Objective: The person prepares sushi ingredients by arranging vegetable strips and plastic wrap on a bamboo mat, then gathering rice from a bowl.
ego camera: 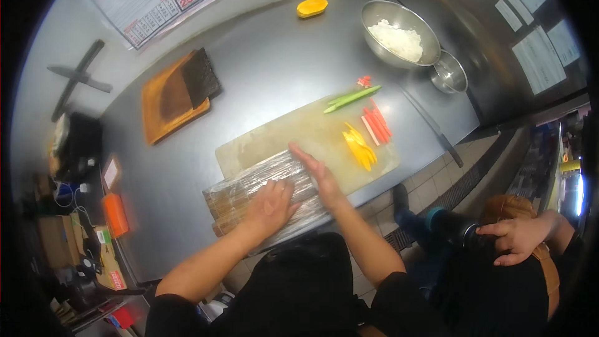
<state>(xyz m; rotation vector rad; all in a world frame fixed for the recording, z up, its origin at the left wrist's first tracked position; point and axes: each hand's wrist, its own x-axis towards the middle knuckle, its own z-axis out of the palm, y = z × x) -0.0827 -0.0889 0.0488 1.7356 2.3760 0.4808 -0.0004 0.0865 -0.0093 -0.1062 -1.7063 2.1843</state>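
A bamboo sushi mat (262, 173) wrapped in clear plastic film lies along the near edge of a pale cutting board (262, 136). It looks folded over on itself, and anything inside is hidden. My left hand (273, 205) rests palm down on the mat with nothing gripped. Against the mat's right end stands my right hand (322, 177), on edge with its fingers stretched out. To the right on the board are yellow strips (359, 147), red-and-white crab sticks (376, 125) and green cucumber strips (352, 99). Small red pieces (363, 81) sit just beyond.
Nori sheets (200, 77) lie on a wooden tray (157, 121). A steel bowl (374, 49) holds white rice (398, 41), beside a smaller bowl (450, 72). A long knife (430, 124) overhangs the steel counter's (262, 56) right edge. At right, another person's hand (519, 241) touches a dark bottle (449, 227).
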